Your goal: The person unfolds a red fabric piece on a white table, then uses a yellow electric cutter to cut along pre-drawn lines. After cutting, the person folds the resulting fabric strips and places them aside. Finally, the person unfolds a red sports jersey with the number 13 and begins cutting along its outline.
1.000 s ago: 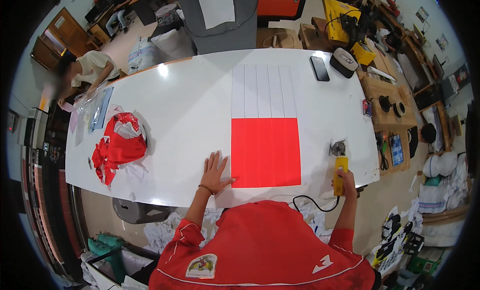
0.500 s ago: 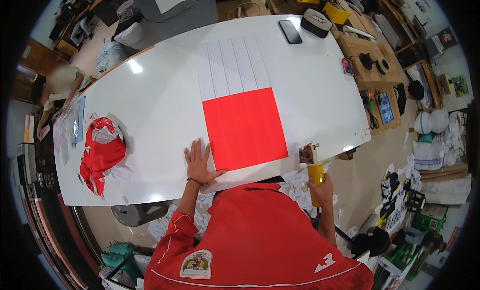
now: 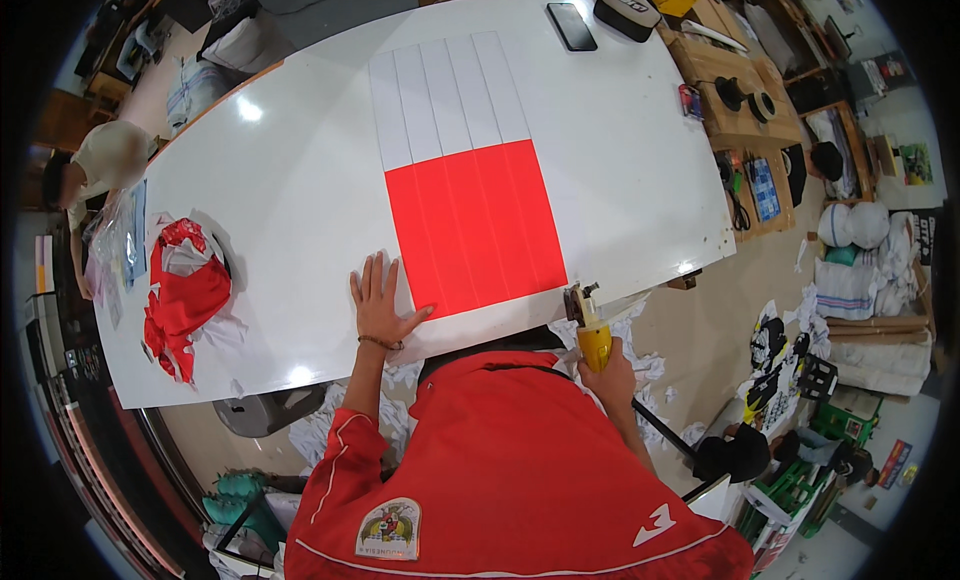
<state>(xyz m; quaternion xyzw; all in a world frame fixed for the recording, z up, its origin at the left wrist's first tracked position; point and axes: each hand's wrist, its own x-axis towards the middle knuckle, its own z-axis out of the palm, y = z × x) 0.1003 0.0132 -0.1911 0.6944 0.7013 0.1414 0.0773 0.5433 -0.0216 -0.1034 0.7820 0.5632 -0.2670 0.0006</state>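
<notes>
Broadly, white table (image 3: pixel 640 180) across middle of frame. On it, centre, red-and-white panel (image 3: pixel 478 225) lying flat. Lower centre-left, left hand (image 3: pixel 380 308) spread out, palm down, thumb at panel's lower-left corner. Lower right of centre, right hand (image 3: pixel 610 373) wrapped around yellow power tool (image 3: pixel 595 348), near lower-right corner. Best press palm steadily, guide tool smoothly.

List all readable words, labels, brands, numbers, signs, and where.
Wording withheld; locations only:
Multicoloured arch-topped badge on red fabric shirt: lettering.
White angular emblem, same shirt: no words.
Dark grey rounded case: pale lettering.
Small red-and-blue item and elsewhere: mostly too small or blurred.
</notes>
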